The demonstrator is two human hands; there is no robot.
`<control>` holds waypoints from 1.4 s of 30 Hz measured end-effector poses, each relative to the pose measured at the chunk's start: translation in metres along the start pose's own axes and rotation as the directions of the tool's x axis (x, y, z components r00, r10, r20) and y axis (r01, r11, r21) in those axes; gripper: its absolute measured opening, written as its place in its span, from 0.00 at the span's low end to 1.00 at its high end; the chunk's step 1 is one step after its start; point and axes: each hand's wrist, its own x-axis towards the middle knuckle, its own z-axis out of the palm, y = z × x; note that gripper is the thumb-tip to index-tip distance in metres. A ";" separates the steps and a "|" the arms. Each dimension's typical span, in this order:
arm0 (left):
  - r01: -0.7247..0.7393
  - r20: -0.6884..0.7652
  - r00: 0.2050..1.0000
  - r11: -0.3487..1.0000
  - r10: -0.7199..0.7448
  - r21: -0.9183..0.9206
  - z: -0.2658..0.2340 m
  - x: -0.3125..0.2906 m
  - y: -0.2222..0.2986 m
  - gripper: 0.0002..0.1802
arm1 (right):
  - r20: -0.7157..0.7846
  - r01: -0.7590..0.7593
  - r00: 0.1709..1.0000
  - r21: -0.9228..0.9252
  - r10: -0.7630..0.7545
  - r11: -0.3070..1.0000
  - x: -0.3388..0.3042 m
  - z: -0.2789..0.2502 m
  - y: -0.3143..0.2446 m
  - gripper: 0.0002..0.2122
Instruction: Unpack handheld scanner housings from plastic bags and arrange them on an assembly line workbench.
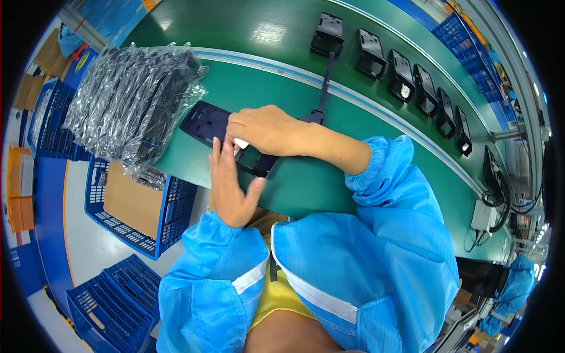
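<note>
Right-hand grip [265, 129] seems clamped on a white piece [241, 143] mid-frame, the spread left hand [229, 185] apparently steadying the dark casing [203, 122].

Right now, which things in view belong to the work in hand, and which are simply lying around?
Seemingly belonging:
dark plastic housing
small white piece by right hand
row of similar housings

Probably lying about:
blue slatted basket
cardboard sheet
orange bins

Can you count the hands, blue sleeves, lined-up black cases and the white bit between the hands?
Left hand and right hand: 2
This person's blue sleeves: 2
Lined-up black cases: 6
White bit between the hands: 1
Total: 11
(The black shape by the cable is too unclear to count.)
</note>
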 end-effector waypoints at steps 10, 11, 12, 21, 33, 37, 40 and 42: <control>-0.205 0.187 0.970 0.936 0.155 0.288 0.006 0.018 -0.033 0.23 | -0.172 -0.511 0.661 0.609 0.731 0.606 -0.149 -0.095 -0.103 0.06; -0.223 0.189 0.966 0.932 0.174 0.285 0.000 0.020 -0.036 0.22 | 0.040 -0.528 0.600 0.770 0.799 0.358 -0.188 -0.107 -0.120 0.07; -0.248 0.194 0.960 0.935 0.202 0.255 0.001 0.024 -0.039 0.21 | 0.193 -0.627 0.501 0.752 0.843 0.201 -0.229 -0.111 -0.137 0.08; -0.360 0.103 0.933 0.872 0.346 0.331 0.020 0.023 -0.025 0.15 | -0.118 -0.822 -0.511 0.357 0.851 -0.444 -0.548 0.041 -0.264 0.19; -0.341 0.138 0.939 0.794 0.316 0.504 -0.003 0.021 0.004 0.07 | -0.392 -0.586 0.809 -0.481 0.439 0.652 -0.180 -0.057 -0.081 0.17; -0.385 0.088 0.915 0.784 0.395 0.488 -0.032 0.048 0.015 0.05 | -0.306 -0.400 0.910 -0.473 0.280 0.785 -0.182 -0.046 -0.032 0.21; -0.469 0.047 0.863 0.764 0.503 0.443 -0.033 0.092 0.017 0.08 | -0.291 -0.310 0.935 -0.389 0.204 0.867 -0.184 -0.059 -0.036 0.22; -0.530 -0.058 0.792 0.731 0.608 0.430 -0.019 0.140 0.000 0.08 | -0.241 -0.400 0.911 -0.327 0.333 0.856 -0.170 -0.083 -0.047 0.23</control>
